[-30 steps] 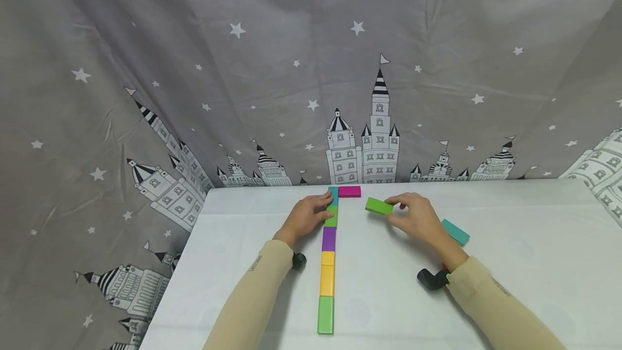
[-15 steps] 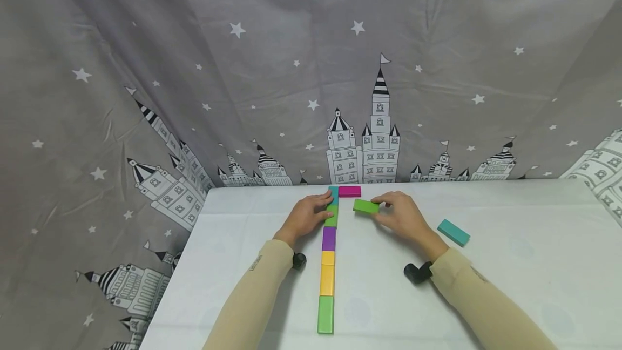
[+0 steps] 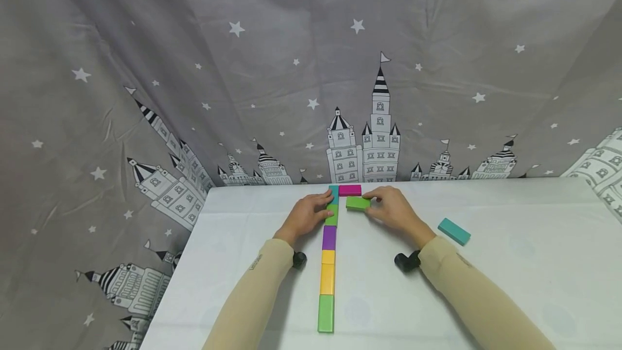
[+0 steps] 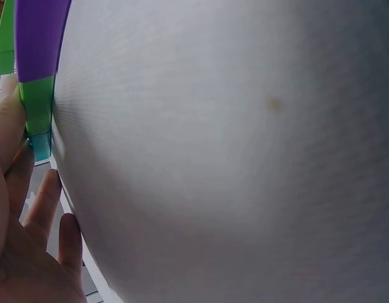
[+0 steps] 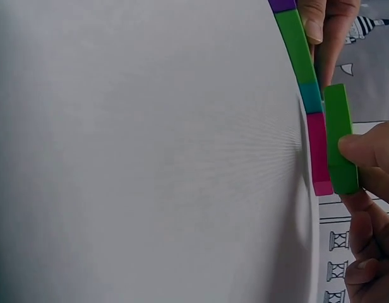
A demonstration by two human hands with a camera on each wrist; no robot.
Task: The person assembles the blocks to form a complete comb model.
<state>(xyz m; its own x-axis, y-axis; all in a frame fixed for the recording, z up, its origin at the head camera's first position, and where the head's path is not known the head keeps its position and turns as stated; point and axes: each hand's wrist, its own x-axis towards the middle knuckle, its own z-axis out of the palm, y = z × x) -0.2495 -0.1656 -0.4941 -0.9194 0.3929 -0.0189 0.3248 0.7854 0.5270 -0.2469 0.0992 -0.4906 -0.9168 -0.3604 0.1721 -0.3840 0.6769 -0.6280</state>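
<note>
My right hand (image 3: 392, 209) pinches a bright green block (image 3: 357, 203) between thumb and fingers. In the right wrist view this green block (image 5: 340, 139) is held just above the tabletop, close beside the pink block (image 5: 317, 151). My left hand (image 3: 305, 217) rests on the far end of a column of blocks. Its thumb touches a green block (image 3: 331, 218) and its fingertips a teal block (image 3: 335, 192); the other fingers extend loosely in the left wrist view. Nearer in the column come a purple block (image 3: 329, 237), yellow pieces (image 3: 328, 278) and a light green block (image 3: 326, 313).
A loose teal block (image 3: 454, 231) lies on the white tabletop (image 3: 525, 263), right of the right hand. Behind the table's far edge hangs a grey curtain (image 3: 272, 31) printed with castles and stars. Black wrist-worn devices (image 3: 407, 262) stick out below both sleeves.
The right hand has carried the green block leftward, close to the pink block, and levelled it. The left hand stays in place. A red piece once partly visible under the right wrist is now hidden.
</note>
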